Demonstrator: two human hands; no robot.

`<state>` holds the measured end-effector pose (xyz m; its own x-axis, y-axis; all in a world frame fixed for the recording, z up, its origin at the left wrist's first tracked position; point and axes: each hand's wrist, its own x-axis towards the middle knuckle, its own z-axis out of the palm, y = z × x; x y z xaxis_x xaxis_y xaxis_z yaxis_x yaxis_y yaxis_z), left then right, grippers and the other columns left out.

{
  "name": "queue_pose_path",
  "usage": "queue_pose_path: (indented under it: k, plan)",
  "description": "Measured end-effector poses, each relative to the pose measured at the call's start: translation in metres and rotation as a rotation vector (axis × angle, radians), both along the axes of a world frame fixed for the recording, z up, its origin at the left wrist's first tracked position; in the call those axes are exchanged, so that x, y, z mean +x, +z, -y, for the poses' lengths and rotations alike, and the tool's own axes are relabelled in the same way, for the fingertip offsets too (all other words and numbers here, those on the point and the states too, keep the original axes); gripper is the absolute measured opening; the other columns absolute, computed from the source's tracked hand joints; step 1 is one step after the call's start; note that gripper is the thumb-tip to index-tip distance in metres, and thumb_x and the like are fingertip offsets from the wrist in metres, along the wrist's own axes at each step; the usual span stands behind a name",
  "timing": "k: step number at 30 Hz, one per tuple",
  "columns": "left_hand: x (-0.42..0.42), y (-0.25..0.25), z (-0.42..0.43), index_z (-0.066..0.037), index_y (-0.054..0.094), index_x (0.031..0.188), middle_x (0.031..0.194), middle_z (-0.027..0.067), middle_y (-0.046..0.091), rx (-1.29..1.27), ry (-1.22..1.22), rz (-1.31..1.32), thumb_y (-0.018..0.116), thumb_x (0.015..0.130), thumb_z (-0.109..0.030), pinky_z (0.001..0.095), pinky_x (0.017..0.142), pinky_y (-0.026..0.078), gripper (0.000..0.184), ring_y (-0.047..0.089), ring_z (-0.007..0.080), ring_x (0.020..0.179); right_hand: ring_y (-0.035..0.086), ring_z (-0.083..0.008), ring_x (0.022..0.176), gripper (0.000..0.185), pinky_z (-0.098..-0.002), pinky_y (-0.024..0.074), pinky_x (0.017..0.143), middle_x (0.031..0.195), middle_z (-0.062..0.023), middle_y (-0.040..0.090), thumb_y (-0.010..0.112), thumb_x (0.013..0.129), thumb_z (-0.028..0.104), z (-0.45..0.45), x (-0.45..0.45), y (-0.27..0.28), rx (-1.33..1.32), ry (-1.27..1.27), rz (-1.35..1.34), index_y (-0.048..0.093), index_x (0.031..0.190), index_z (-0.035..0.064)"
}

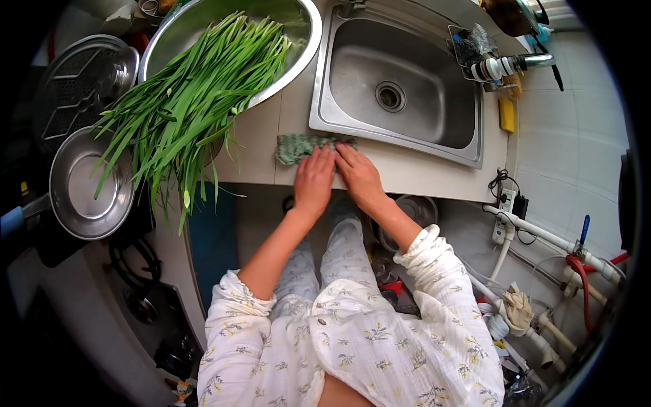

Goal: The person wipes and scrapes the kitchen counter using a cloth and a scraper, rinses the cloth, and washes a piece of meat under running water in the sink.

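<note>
A green and white patterned cloth (294, 148) lies bunched on the light countertop (413, 165), in front of the steel sink (434, 102). Both hands are on it side by side, close together. My left hand (316, 178) rests on the cloth's middle, fingers pointing away from me and pressed together. Beside it on the right, my right hand (359, 175) touches the cloth's right end, its fingers also together. What lies under the fingertips is partly hidden.
Long green stalks (196, 102) overhang a large metal bowl (313, 34) at the upper left. Left of it are a steel pan (91, 183) and a glass lid (119, 71). A yellow sponge (506, 115) stands right of the sink; pipes (542, 234) run below.
</note>
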<state>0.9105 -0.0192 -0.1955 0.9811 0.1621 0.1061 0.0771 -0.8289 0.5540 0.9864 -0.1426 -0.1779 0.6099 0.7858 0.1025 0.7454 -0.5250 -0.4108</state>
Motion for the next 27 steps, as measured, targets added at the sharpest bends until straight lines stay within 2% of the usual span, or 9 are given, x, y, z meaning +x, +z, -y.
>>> queue_pose_path:
  k: [4, 9, 12, 15, 16, 18, 20, 23, 27]
  plan:
    - [0.006, -0.006, 0.015, -0.003, 0.056, 0.119, 0.127, 0.0125, 0.054, 0.007, -0.005, 0.031, 0.053, 0.082, -0.007, 0.0444, 0.097, 0.039, 0.037, 0.048, 0.0302, 0.119, 0.046, -0.0323, 0.12, 0.039, -0.0412, 0.0366, 0.101, 0.129, -0.0174, 0.049, 0.054, 0.078, 0.006, 0.015, 0.005, 0.001, 0.016, 0.011, -0.061, 0.054, 0.116, -0.0027]
    - [-0.001, 0.0, -0.049, -0.002, 0.058, 0.116, 0.124, 0.0118, 0.056, -0.002, 0.128, 0.032, 0.052, 0.082, -0.006, 0.0428, 0.095, 0.041, 0.034, 0.051, 0.0296, 0.116, 0.047, -0.0329, 0.116, 0.035, -0.0413, 0.0371, 0.1, 0.126, -0.0184, 0.05, 0.05, 0.081, 0.005, -0.051, 0.007, -0.01, 0.148, 0.098, -0.102, 0.054, 0.114, -0.0041]
    - [0.004, 0.006, -0.042, 0.001, 0.058, 0.114, 0.121, 0.0158, 0.057, 0.045, 0.148, 0.002, 0.051, 0.082, -0.004, 0.0423, 0.094, 0.041, 0.033, 0.051, 0.0339, 0.115, 0.048, -0.0329, 0.116, 0.035, -0.0414, 0.0375, 0.1, 0.126, -0.0177, 0.05, 0.048, 0.082, 0.006, -0.051, 0.011, -0.009, 0.168, 0.127, -0.106, 0.054, 0.115, -0.004]
    - [0.012, -0.005, -0.005, 0.004, 0.057, 0.113, 0.12, 0.0186, 0.056, -0.009, 0.097, 0.044, 0.05, 0.081, -0.004, 0.0448, 0.096, 0.04, 0.033, 0.051, 0.0371, 0.114, 0.048, -0.0332, 0.116, 0.034, -0.0419, 0.0377, 0.099, 0.126, -0.017, 0.05, 0.048, 0.083, 0.007, -0.012, 0.015, 0.005, 0.055, 0.052, -0.156, 0.054, 0.114, -0.0041]
    - [0.018, 0.0, 0.009, 0.004, 0.056, 0.114, 0.118, 0.0204, 0.057, -0.068, 0.054, 0.058, 0.057, 0.077, -0.002, 0.0451, 0.096, 0.04, 0.038, 0.051, 0.0397, 0.113, 0.048, -0.0333, 0.116, 0.035, -0.0424, 0.0377, 0.099, 0.126, -0.0168, 0.05, 0.049, 0.082, 0.006, 0.004, 0.016, 0.008, 0.018, 0.026, -0.134, 0.054, 0.115, -0.0041]
    - [0.022, -0.001, 0.035, 0.004, 0.057, 0.113, 0.12, 0.0187, 0.056, -0.064, 0.007, 0.063, 0.053, 0.078, -0.003, 0.0438, 0.096, 0.04, 0.036, 0.051, 0.0363, 0.114, 0.047, -0.0349, 0.117, 0.038, -0.0436, 0.0375, 0.1, 0.126, -0.0184, 0.05, 0.054, 0.079, 0.004, 0.034, 0.018, 0.008, -0.035, 0.004, -0.11, 0.054, 0.116, -0.0045]
    - [0.025, 0.002, 0.031, 0.003, 0.057, 0.114, 0.122, 0.0161, 0.056, -0.048, 0.013, 0.053, 0.049, 0.08, -0.004, 0.0429, 0.097, 0.039, 0.036, 0.051, 0.0324, 0.115, 0.047, -0.036, 0.117, 0.039, -0.0439, 0.0369, 0.1, 0.126, -0.0199, 0.05, 0.055, 0.077, 0.003, 0.026, 0.019, 0.003, -0.009, 0.008, -0.113, 0.054, 0.116, -0.005]
    - [0.015, 0.002, -0.012, 0.0, 0.058, 0.115, 0.12, 0.0131, 0.058, -0.048, 0.072, 0.04, 0.049, 0.081, -0.005, 0.0432, 0.096, 0.039, 0.035, 0.052, 0.0287, 0.115, 0.046, -0.0372, 0.118, 0.038, -0.0429, 0.0349, 0.103, 0.126, -0.0216, 0.049, 0.053, 0.077, 0.002, -0.013, 0.015, -0.001, 0.03, 0.055, -0.142, 0.053, 0.115, -0.0065]
    - [-0.003, 0.009, -0.069, 0.002, 0.059, 0.112, 0.12, 0.0138, 0.058, 0.007, 0.197, 0.01, 0.053, 0.079, 0.001, 0.0393, 0.094, 0.042, 0.034, 0.053, 0.0299, 0.112, 0.044, -0.0353, 0.121, 0.039, -0.0407, 0.0356, 0.102, 0.13, -0.0211, 0.046, 0.049, 0.08, 0.004, -0.075, 0.009, -0.008, 0.162, 0.168, -0.156, 0.052, 0.116, -0.0085]
